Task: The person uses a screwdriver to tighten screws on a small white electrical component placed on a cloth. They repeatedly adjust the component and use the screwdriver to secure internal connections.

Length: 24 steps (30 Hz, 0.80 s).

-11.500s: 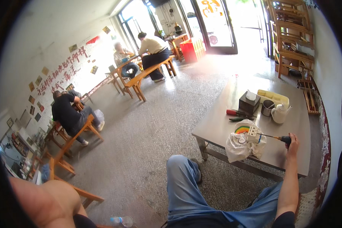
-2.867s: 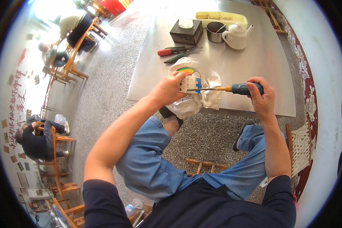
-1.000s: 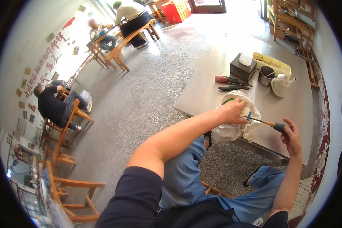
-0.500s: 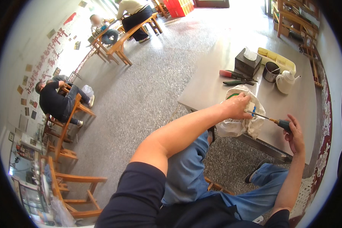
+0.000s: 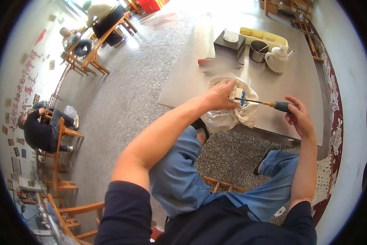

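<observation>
My left hand (image 5: 220, 96) grips a small white block with blue parts (image 5: 239, 94) that looks like an electrical fitting. My right hand (image 5: 301, 117) holds a screwdriver (image 5: 280, 106) by the end of its dark green handle, thumb and fingertips around it. Its long shaft points left, and the tip meets the blue part of the block. Beneath the left hand, a crumpled off-white cloth bag (image 5: 248, 116) lies at the near edge of the metal table (image 5: 183, 83). What the bag contains is mostly hidden by my hand.
Behind the bag lie red-handled pliers (image 5: 205, 61), partly smeared. Farther back stand a tissue box (image 5: 228, 47), a yellow divided tray (image 5: 269, 36), a metal cup (image 5: 257, 52) and a white teapot (image 5: 276, 60). People sit on wooden benches (image 5: 94, 55) at the left.
The view has shifted, so the table and hands appear farther left and higher. Both hands keep their hold; the screwdriver now lies closer to level, its tip still at the blue part.
</observation>
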Each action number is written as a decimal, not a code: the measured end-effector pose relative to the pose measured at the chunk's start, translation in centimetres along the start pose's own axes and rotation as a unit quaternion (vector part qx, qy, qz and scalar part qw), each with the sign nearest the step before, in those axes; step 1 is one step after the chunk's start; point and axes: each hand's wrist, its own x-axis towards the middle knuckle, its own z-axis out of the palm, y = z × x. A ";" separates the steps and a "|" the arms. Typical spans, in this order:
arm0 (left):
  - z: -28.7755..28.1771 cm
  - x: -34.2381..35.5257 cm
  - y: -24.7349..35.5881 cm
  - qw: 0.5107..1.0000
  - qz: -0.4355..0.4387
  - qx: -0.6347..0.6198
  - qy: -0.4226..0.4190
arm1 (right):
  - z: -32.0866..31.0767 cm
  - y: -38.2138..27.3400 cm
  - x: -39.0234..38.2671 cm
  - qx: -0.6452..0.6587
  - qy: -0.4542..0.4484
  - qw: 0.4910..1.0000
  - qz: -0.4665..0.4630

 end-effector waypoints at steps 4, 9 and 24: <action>-0.8 -0.5 0.3 0.999 -0.006 0.018 -0.026 | 0.0 0.1 0.0 0.005 -0.012 1.000 0.029; -1.6 -0.8 0.4 0.999 0.032 -0.003 -0.029 | 1.8 -0.9 -1.1 0.015 0.013 0.998 -0.060; -0.6 -0.4 -0.1 1.000 0.014 -0.009 -0.010 | -0.8 0.8 -0.7 0.005 -0.027 0.998 -0.062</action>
